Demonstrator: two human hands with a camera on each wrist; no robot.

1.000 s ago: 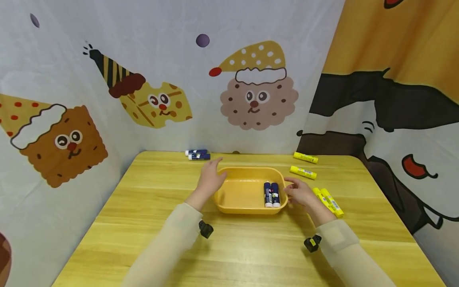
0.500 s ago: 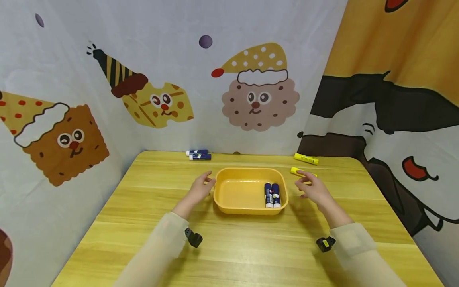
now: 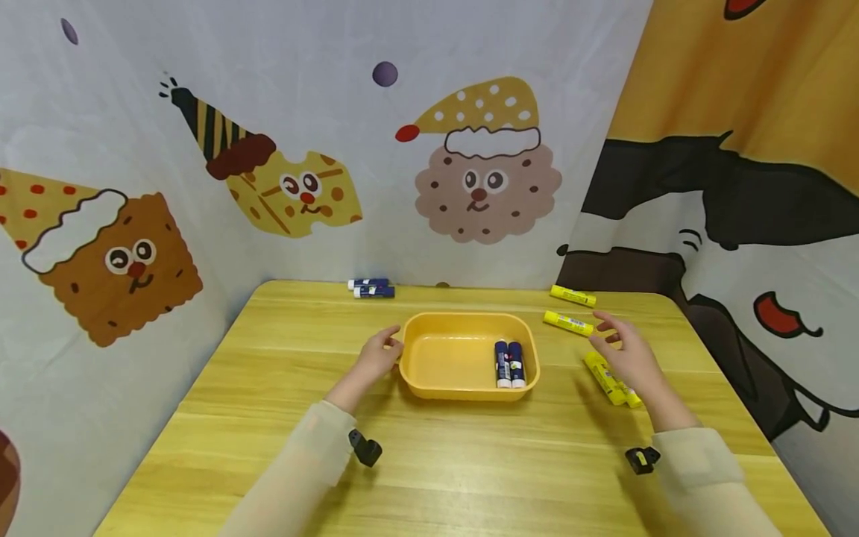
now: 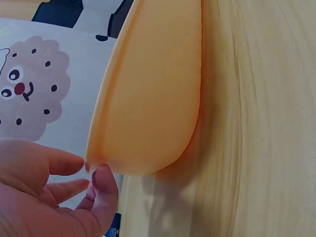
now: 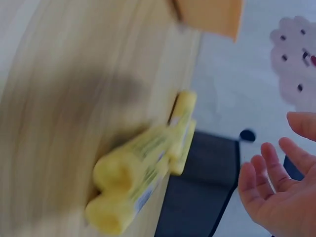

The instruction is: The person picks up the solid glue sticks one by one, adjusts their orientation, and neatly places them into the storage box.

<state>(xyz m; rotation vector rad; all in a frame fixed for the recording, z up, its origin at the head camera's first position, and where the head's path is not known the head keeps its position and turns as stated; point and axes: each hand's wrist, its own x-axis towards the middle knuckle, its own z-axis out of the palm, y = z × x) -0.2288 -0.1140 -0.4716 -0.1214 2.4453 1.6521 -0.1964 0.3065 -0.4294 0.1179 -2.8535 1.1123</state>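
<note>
A yellow plastic tray (image 3: 416, 391) stands on the table with two dark blue glue sticks (image 3: 509, 365) lying in its right end. My left hand (image 3: 373, 359) is at the tray's left rim, fingers relaxed; in the left wrist view its fingertips (image 4: 102, 178) are by the tray's corner, and contact is hard to tell. My right hand (image 3: 631, 358) hovers over the right side of the table, fingers loosely spread and holding nothing. Beneath it lie two yellow glue sticks (image 3: 605, 379) side by side, partly hidden by the hand. Another yellow glue stick (image 3: 567, 323) lies just left of its fingertips.
One more yellow glue stick (image 3: 573, 296) lies at the table's back right. Two dark blue glue sticks (image 3: 373, 292) with white ends lie at the back left. A printed cloth (image 3: 309, 261) hangs behind the wooden table (image 3: 456, 462).
Both hands have come away from the tray's sides, the left staying close by its rim. My right hand has moved right, over the pair of yellow glue sticks.
</note>
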